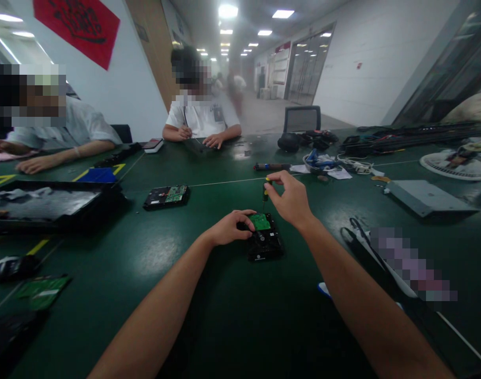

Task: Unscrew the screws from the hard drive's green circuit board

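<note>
A black hard drive (269, 243) with a green circuit board (261, 221) lies on the dark green table in front of me. My left hand (233, 228) grips the drive's left side, thumb and fingers bent around its edge. Above the board, my right hand (290, 196) pinches the handle of a small screwdriver (265, 192), dark with yellow parts. The screwdriver stands upright, and its thin shaft points down at the board's far right part. Whether the tip sits in a screw is too small to tell.
Another hard drive (167, 196) lies to the left, near a black tray (54, 210). A grey metal box (430, 197), a white fan grille (456, 166) and a lanyard (382, 258) are at the right. Cables (357, 164) lie farther back. Two people sit across the table.
</note>
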A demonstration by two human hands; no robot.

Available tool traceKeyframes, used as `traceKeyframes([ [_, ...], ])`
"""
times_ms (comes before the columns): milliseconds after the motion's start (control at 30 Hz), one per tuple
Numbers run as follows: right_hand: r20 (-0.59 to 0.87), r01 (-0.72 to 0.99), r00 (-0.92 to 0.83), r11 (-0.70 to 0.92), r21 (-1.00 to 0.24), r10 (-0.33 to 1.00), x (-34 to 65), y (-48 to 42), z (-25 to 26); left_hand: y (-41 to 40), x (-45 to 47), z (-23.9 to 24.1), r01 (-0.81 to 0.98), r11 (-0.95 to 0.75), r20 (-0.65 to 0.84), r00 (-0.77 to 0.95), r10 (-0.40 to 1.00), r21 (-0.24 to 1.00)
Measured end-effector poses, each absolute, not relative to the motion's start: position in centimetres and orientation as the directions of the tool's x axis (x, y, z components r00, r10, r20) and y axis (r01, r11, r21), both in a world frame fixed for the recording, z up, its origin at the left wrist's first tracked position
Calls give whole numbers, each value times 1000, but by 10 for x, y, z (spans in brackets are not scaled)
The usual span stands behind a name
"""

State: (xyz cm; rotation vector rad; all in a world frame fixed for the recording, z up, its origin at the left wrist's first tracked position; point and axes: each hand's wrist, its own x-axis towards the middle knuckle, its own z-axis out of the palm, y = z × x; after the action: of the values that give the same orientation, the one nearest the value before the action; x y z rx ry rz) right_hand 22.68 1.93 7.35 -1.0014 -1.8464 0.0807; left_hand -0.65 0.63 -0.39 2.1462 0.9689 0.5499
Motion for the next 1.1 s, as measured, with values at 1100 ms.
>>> traceKeyframes([
  [1100, 723, 605, -222, 674, -424, 654, 237, 25, 77, 6, -7, -3, 462, -476, 104, 628, 772, 749],
])
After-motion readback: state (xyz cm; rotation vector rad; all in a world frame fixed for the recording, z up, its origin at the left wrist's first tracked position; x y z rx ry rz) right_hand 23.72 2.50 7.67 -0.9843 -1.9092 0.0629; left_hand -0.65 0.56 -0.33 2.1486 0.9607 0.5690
